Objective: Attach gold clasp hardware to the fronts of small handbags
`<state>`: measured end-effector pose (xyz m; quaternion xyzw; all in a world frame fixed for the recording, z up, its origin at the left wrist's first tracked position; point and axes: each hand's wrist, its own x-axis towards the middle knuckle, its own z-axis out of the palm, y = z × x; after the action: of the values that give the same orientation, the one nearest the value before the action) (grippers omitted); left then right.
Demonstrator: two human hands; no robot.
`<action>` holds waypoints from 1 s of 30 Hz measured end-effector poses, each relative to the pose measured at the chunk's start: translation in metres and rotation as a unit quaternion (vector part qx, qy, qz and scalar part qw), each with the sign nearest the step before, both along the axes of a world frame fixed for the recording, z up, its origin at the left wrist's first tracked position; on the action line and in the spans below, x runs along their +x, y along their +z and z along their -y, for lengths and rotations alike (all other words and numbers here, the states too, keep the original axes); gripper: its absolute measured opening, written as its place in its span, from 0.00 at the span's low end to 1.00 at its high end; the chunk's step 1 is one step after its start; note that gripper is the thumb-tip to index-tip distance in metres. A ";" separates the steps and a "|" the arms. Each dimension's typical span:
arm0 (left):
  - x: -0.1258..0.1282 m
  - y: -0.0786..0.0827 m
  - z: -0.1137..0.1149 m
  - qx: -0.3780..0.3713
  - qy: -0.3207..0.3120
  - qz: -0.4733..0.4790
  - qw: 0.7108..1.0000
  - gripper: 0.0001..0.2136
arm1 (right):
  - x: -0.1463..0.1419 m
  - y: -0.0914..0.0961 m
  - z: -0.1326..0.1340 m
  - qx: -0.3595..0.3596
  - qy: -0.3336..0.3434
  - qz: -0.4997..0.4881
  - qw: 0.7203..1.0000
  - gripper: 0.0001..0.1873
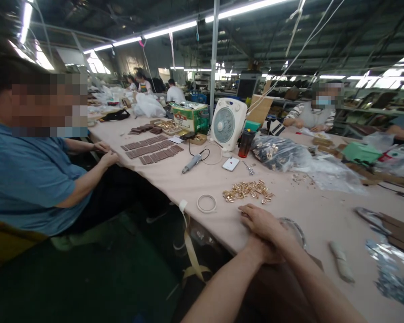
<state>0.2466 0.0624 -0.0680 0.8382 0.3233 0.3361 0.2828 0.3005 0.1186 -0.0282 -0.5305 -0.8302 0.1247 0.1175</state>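
Note:
My right hand [257, 218] rests at the near table edge, its fingers stretched loosely to the left, just short of a pile of small gold-coloured metal buckles [247, 190]. Nothing large shows in it; the undersides of its fingers are hidden. Below the right wrist is my left hand [267, 252], mostly covered by the right forearm, so its fingers do not show. A roll of pale narrow tape [206, 203] lies left of the buckles. Partly behind my right forearm is another clear ring-shaped roll [298, 231].
A phone [230, 163], grey electric screwdriver [191, 163], white fan [228, 123] and dark bottle [245, 143] stand or lie farther back. Brown strips [151, 149] lie in rows. Plastic bags of parts [279, 152] are at right. A co-worker [37, 170] sits at left, another across the table.

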 end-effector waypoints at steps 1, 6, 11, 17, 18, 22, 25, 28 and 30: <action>-0.002 -0.001 0.001 0.009 0.000 -0.004 1.000 0.31 | 0.000 0.002 0.003 0.014 -0.012 -0.010 1.000 0.18; -0.011 -0.003 0.006 0.055 -0.005 -0.070 0.996 0.27 | 0.000 0.015 0.027 0.107 -0.058 -0.179 0.976 0.20; -0.036 -0.002 0.027 0.068 0.057 -0.098 0.991 0.25 | -0.006 0.012 0.056 0.139 -0.151 -0.399 0.894 0.19; -0.096 0.003 0.072 0.054 0.159 0.053 0.984 0.22 | -0.018 -0.005 0.058 0.038 -0.175 -0.506 0.844 0.26; -0.107 0.003 0.074 0.051 0.191 0.082 0.977 0.20 | -0.023 -0.007 0.054 0.013 -0.151 -0.505 0.850 0.26; -0.155 0.004 0.059 0.051 0.353 0.119 0.927 0.16 | -0.057 -0.016 0.040 -0.070 -0.040 -0.455 0.887 0.23; -0.187 0.003 0.032 0.061 0.394 0.056 0.916 0.18 | -0.086 -0.026 0.031 -0.059 -0.023 -0.391 0.918 0.22; -0.208 -0.001 0.010 0.094 0.354 -0.017 0.930 0.22 | -0.105 -0.036 0.026 -0.014 -0.049 -0.331 0.942 0.20; -0.216 -0.003 0.002 0.113 0.322 -0.054 0.938 0.21 | -0.112 -0.040 0.025 0.009 -0.071 -0.303 0.950 0.18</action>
<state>0.0304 0.0604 -0.0705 0.7324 0.5509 0.3977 0.0453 0.1884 0.0938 -0.0685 -0.5244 -0.7169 0.2635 0.3765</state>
